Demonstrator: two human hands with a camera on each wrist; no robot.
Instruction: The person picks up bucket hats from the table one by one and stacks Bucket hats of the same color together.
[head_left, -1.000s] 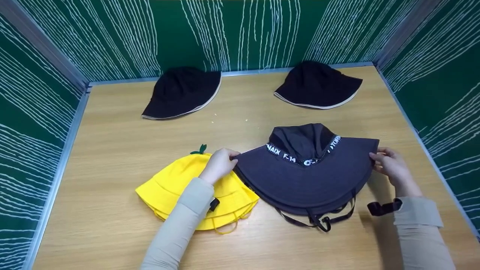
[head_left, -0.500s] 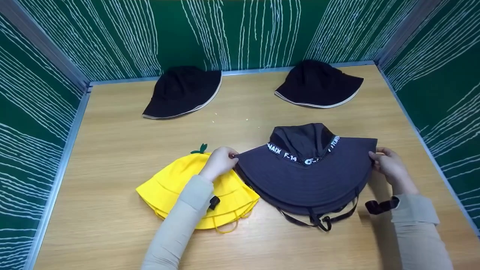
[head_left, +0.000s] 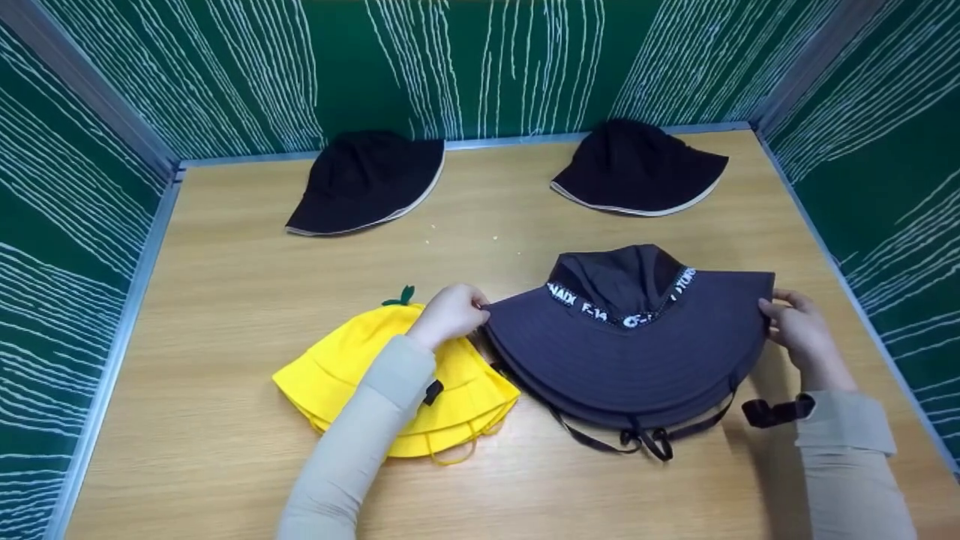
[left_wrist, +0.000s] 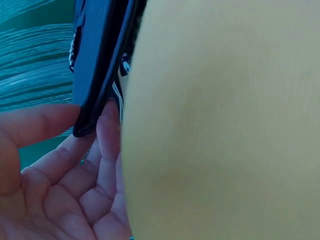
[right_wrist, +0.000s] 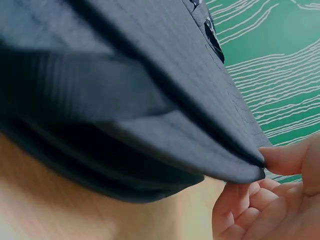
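Starting with the head view: holding the dark gray hat [head_left: 634, 367] by both ends of its brim, over the near right part of the surface [head_left: 195, 315], left hand [head_left: 450, 315] at one corner, right hand [head_left: 804, 334] at the other. Just beside, the yellow hat [head_left: 337, 352], partly beneath the left sleeve [head_left: 352, 442]; farther back, near the green wall [head_left: 352, 82], a left black hat [head_left: 367, 184] and a right black hat [head_left: 637, 169]. In front, a looped strap [head_left: 701, 427]: apt to snag if dragged over the yellow one. Now the left wrist view: grip firmly pinching brim between thumb and fingers, right next to blurred yellow; at risk of shoving that aside with any sweep of the arm. Across to the right wrist view: grip pinching only the corner tip, thumb above, fingers below. Likely to slip there, given so small a hold, with a lower dark layer outside the pinch.
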